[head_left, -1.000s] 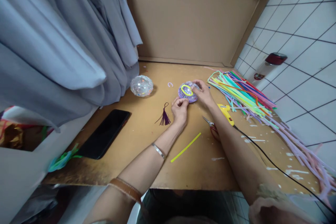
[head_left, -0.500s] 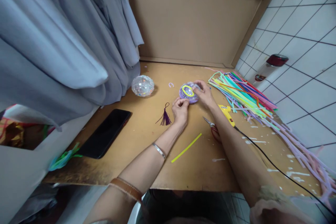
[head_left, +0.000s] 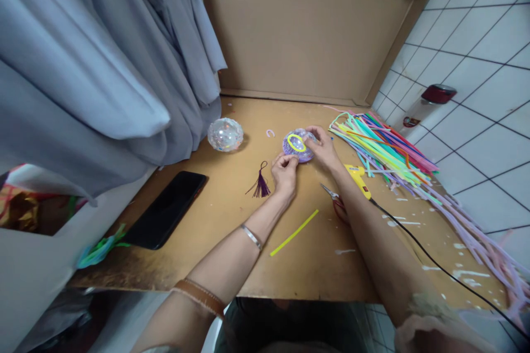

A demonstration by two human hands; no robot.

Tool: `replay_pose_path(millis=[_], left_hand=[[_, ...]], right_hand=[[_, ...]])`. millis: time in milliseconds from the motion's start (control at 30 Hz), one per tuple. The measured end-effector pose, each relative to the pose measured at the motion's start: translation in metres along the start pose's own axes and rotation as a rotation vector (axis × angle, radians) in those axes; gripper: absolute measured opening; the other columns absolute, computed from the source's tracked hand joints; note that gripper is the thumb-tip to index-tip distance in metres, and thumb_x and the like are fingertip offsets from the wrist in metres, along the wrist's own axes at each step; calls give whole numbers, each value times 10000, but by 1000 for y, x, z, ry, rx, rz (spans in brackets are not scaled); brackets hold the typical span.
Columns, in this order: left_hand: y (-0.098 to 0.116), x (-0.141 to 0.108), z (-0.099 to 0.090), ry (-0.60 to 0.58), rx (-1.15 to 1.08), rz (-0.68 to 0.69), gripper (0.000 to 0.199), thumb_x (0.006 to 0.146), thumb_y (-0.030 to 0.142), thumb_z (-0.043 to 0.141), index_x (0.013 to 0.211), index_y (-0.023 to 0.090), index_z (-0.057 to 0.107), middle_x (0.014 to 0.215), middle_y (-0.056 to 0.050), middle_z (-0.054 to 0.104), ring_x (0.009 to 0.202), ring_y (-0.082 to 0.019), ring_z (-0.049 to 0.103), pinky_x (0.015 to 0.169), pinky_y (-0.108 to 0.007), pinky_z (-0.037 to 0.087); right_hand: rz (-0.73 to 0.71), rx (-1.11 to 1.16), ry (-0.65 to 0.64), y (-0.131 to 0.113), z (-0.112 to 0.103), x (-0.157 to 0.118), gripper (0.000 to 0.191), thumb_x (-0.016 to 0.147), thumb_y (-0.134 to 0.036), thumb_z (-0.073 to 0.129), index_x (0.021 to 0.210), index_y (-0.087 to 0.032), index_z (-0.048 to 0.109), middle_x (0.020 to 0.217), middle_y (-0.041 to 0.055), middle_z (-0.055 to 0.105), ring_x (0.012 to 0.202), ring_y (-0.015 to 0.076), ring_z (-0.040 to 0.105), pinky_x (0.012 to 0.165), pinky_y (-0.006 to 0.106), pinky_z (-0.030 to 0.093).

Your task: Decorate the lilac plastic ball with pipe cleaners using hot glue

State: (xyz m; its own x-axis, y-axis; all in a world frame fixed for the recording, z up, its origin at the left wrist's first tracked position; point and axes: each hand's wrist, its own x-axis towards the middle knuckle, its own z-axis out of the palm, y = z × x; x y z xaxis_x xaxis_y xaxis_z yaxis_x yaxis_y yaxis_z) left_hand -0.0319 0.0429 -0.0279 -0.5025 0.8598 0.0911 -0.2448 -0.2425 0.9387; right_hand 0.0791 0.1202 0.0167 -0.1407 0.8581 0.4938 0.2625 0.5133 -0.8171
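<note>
Both hands are on a clear, purple-tinted plastic dome [head_left: 289, 153] on the wooden table. A yellow pipe-cleaner ring [head_left: 291, 148] lies on its top. My left hand [head_left: 285, 175] pinches the near rim, fingers closed. From the right, my right hand [head_left: 322, 146] is closed on the dome's edge, thumb and forefinger close to the yellow ring. Left of my left hand lies a dark purple tassel [head_left: 260, 183]. A small pale pink curved piece [head_left: 270, 133] sits beyond it. A second clear faceted dome [head_left: 226, 135] stands farther left. One yellow pipe cleaner [head_left: 293, 233] lies nearer me.
Scissors [head_left: 338, 207] and a yellow glue gun [head_left: 358, 181] with a black cord lie by my right forearm. Many coloured pipe cleaners [head_left: 385, 146] are heaped at right. A black phone [head_left: 168, 209] lies left, below a grey curtain [head_left: 124, 66]. Cardboard [head_left: 302, 27] stands behind.
</note>
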Motion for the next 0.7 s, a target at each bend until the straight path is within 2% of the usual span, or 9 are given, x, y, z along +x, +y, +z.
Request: replay_pose_path(millis=[300, 467, 700], left_hand=[[-1, 0, 1, 16, -5, -36, 104, 714, 260, 684, 631, 198, 673, 746, -21, 683, 926, -201, 639, 950, -369, 478], [-1, 1, 0, 9, -1, -29, 104, 714, 278, 699, 640, 207, 685, 739, -19, 682, 931, -203, 636, 956, -370, 473], [-2, 1, 1, 0, -3, -21, 113, 718, 281, 700, 636, 205, 683, 729, -21, 679, 922, -206, 635, 955, -373, 469]], right_hand=[[-2, -7, -3, 1, -1, 0, 399, 759, -529, 668, 1035, -249, 596, 1069, 55, 683, 1057, 250, 634, 998, 434, 501], [-2, 7, -3, 0, 0, 0, 401, 749, -529, 664, 1027, -249, 588, 1060, 56, 676, 1016, 243, 634, 975, 421, 499], [-24, -14, -11, -4, -2, -1, 357, 764, -497, 663, 1031, -268, 602, 1093, 49, 695, 1053, 253, 636, 1001, 431, 489]])
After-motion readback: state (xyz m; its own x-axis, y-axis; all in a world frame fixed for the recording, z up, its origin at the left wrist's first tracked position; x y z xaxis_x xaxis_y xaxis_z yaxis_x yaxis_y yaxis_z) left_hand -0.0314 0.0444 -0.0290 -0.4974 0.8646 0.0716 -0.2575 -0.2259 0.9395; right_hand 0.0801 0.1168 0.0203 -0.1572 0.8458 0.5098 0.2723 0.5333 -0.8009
